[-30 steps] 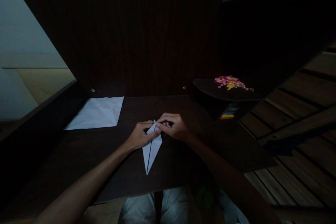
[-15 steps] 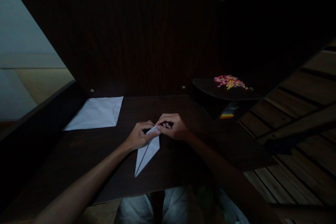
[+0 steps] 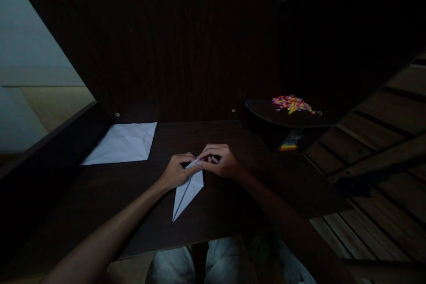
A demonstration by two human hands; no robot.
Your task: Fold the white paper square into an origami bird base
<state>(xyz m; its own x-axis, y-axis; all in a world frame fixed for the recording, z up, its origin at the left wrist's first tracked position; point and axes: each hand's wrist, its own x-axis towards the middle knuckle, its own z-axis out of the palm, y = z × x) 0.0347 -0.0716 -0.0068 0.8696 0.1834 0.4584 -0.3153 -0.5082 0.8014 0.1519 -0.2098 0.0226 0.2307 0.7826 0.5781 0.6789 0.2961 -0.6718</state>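
Observation:
A white folded paper (image 3: 187,191), long and pointed, lies on the dark wooden desk (image 3: 216,213) with its tip toward me and slightly left. My left hand (image 3: 175,171) pinches its upper end from the left, fingers curled. From the right, my right hand (image 3: 219,160) presses closed fingers onto the same upper end. The two hands touch over the paper's top, which hides the fold there.
A creased white paper sheet (image 3: 121,143) lies flat at the desk's back left. A heap of small coloured pieces (image 3: 291,103) sits on a dark round shelf to the right, with a coloured packet (image 3: 289,146) below it. A dark panel rises behind the desk. Wooden slats run at right.
The paper's pointed tip swung from straight toward me to the left, then settled a little back. Both hands stayed on its upper end.

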